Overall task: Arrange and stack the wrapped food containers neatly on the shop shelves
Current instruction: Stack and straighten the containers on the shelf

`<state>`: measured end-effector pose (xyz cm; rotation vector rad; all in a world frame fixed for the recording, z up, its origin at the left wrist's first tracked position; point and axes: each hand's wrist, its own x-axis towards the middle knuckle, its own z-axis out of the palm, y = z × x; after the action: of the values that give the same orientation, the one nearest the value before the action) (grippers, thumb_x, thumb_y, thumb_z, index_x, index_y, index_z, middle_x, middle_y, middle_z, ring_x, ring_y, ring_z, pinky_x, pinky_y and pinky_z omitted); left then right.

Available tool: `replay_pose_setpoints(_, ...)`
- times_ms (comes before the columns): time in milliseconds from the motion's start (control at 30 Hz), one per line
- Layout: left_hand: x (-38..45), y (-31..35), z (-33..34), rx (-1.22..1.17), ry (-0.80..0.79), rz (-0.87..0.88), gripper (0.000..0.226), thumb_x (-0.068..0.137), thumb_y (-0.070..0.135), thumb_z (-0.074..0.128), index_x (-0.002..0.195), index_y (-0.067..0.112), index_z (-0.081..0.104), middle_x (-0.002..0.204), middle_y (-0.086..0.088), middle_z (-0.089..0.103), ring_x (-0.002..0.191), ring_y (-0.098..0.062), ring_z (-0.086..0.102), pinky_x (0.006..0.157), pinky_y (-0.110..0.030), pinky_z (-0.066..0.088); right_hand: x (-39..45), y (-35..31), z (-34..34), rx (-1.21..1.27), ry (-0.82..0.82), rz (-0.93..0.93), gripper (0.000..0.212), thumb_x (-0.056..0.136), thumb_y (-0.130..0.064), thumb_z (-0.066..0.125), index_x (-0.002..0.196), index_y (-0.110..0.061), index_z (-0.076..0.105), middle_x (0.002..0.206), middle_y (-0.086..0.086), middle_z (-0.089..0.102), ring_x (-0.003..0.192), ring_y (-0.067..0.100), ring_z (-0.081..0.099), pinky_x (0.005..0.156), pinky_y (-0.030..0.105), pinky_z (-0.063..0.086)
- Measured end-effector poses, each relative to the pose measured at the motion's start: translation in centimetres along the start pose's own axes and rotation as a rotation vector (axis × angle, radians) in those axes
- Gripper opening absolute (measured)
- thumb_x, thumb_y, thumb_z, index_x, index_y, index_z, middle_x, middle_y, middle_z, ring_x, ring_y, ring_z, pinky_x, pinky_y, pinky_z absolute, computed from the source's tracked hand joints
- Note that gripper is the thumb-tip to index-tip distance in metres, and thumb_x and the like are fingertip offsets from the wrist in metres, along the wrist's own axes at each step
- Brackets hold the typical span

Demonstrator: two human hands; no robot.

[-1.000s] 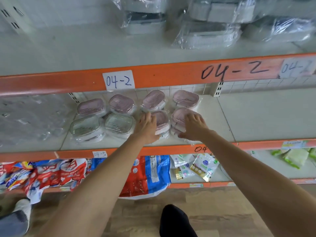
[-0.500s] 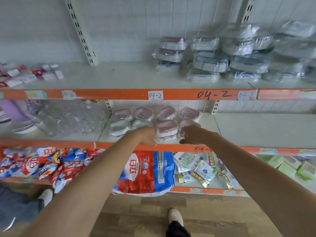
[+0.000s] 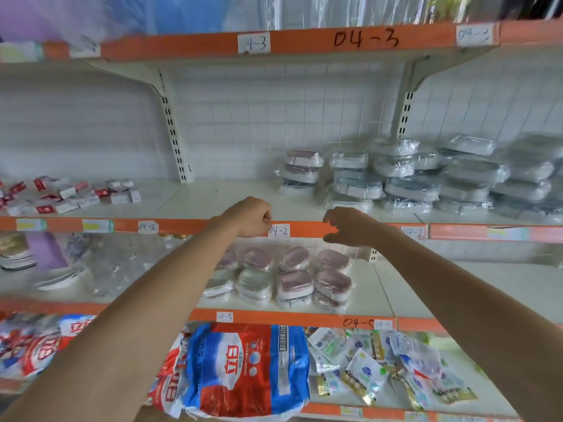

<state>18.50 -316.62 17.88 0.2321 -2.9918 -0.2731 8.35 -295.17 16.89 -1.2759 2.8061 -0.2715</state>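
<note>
I see both hands raised before the orange shelf edge (image 3: 195, 226) marked 04-2, neither holding anything. My left hand (image 3: 248, 216), at 11 o'clock of the frame's centre, is curled into a narrow fist; my right hand (image 3: 347, 226), at 1 o'clock, has its fingers spread and bent, thumb apart. Below them, at 6 o'clock, the pink-lidded wrapped containers (image 3: 292, 274) sit in rows on the middle shelf, some stacked in twos. At 2 o'clock, grey wrapped containers (image 3: 426, 178) stand piled on the shelf above. Detergent bags (image 3: 243, 370) lie on the bottom shelf.
</note>
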Motion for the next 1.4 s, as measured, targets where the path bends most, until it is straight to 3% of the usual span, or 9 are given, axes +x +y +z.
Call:
replay_pose_setpoints(133, 4.2, 0.5, 1.7, 0.002, 0.140, 0.067, 0.028, 0.091, 0.022, 0.056, 0.113, 0.006, 0.061, 0.113, -0.009, 0.060, 0.103, -0.024, 0.056, 0.088, -0.032, 0.045, 2.9, 3.7, -0.9, 0.103, 0.120, 0.084, 0.061, 0.088, -0.032, 0.064, 0.139, -0.010, 0.040, 0.136, 0.009, 0.048, 0.119, 0.023, 0.050, 0.097, 0.030, 0.039)
replay_pose_setpoints(400, 17.8, 0.6, 4.4, 0.031, 0.057, 0.088, 0.039, 0.092, 0.025, 0.056, 0.125, 0.005, 0.053, 0.127, -0.009, 0.054, 0.117, -0.025, 0.051, 0.095, -0.032, 0.041, 13.6, 13.6, -3.1, 0.130, 0.190, 0.223, 0.077, 0.085, -0.040, 0.066, 0.144, -0.006, 0.031, 0.147, 0.012, 0.033, 0.134, 0.028, 0.033, 0.107, 0.034, 0.030)
replay_pose_setpoints(500, 22.8, 1.3, 3.2, 0.010, 0.077, 0.085, 0.033, 0.090, 0.025, 0.058, 0.116, 0.003, 0.058, 0.122, -0.010, 0.056, 0.115, -0.027, 0.052, 0.092, -0.032, 0.042, 16.6, 16.2, -4.4, 0.083, 0.144, 0.221, 0.088, 0.081, -0.052, 0.065, 0.147, -0.008, 0.026, 0.149, 0.013, 0.028, 0.138, 0.030, 0.026, 0.111, 0.040, 0.026)
replay_pose_setpoints(667, 27.8, 1.3, 3.1, -0.015, 0.106, 0.119, 0.031, 0.089, 0.023, 0.057, 0.113, 0.004, 0.059, 0.122, -0.009, 0.055, 0.117, -0.025, 0.051, 0.094, -0.034, 0.042, 19.3, 17.9, -2.5, -0.168, -0.141, 0.257, 0.118, 0.064, -0.073, 0.065, 0.148, -0.006, 0.015, 0.148, 0.015, 0.023, 0.138, 0.034, 0.023, 0.112, 0.045, 0.023)
replay_pose_setpoints(833, 32.6, -0.2, 2.3, 0.018, 0.167, 0.166, 0.044, 0.089, 0.026, 0.061, 0.126, 0.005, 0.054, 0.131, -0.010, 0.048, 0.128, -0.025, 0.039, 0.102, -0.029, 0.032, 20.2, 18.7, -1.6, -0.198, -0.134, 0.216, 0.121, 0.061, -0.079, 0.062, 0.145, -0.003, 0.017, 0.141, 0.014, 0.029, 0.132, 0.033, 0.029, 0.110, 0.044, 0.027)
replay_pose_setpoints(933, 35.2, -0.2, 1.4, 0.028, 0.217, 0.207, 0.048, 0.086, 0.029, 0.064, 0.125, 0.004, 0.052, 0.125, -0.010, 0.047, 0.122, -0.024, 0.040, 0.099, -0.030, 0.035, 20.1, 18.4, -1.4, -0.217, -0.141, 0.219, 0.122, 0.062, -0.078, 0.062, 0.145, -0.002, 0.016, 0.140, 0.015, 0.029, 0.133, 0.033, 0.028, 0.111, 0.043, 0.024)
replay_pose_setpoints(1033, 37.6, 0.1, 0.6, 0.025, 0.120, 0.229, 0.062, 0.083, 0.041, 0.067, 0.129, 0.006, 0.045, 0.128, -0.008, 0.042, 0.123, -0.022, 0.038, 0.097, -0.029, 0.034, 20.2, 18.3, -1.4, -0.216, -0.150, 0.229, 0.124, 0.063, -0.077, 0.061, 0.147, -0.002, 0.009, 0.144, 0.015, 0.026, 0.135, 0.033, 0.025, 0.113, 0.044, 0.021)
replay_pose_setpoints(1167, 39.4, -1.0, 0.7, 0.101, -0.133, 0.139, 0.091, 0.080, 0.060, 0.063, 0.147, 0.010, 0.026, 0.146, -0.009, 0.028, 0.136, -0.025, 0.026, 0.110, -0.037, 0.029, 20.2, 18.5, -1.5, -0.187, -0.144, 0.242, 0.126, 0.062, -0.077, 0.063, 0.149, -0.005, 0.006, 0.148, 0.013, 0.022, 0.139, 0.032, 0.021, 0.114, 0.046, 0.018)
replay_pose_setpoints(1400, 39.8, -2.5, 2.1, 0.250, -0.211, 0.159, 0.102, 0.082, 0.069, 0.051, 0.153, 0.013, 0.003, 0.161, -0.001, 0.002, 0.147, -0.019, 0.007, 0.118, -0.039, 0.010, 20.3, 18.2, -1.8, -0.182, -0.154, 0.256, 0.124, 0.064, -0.077, 0.061, 0.149, -0.006, 0.008, 0.147, 0.014, 0.024, 0.138, 0.033, 0.022, 0.114, 0.046, 0.019)
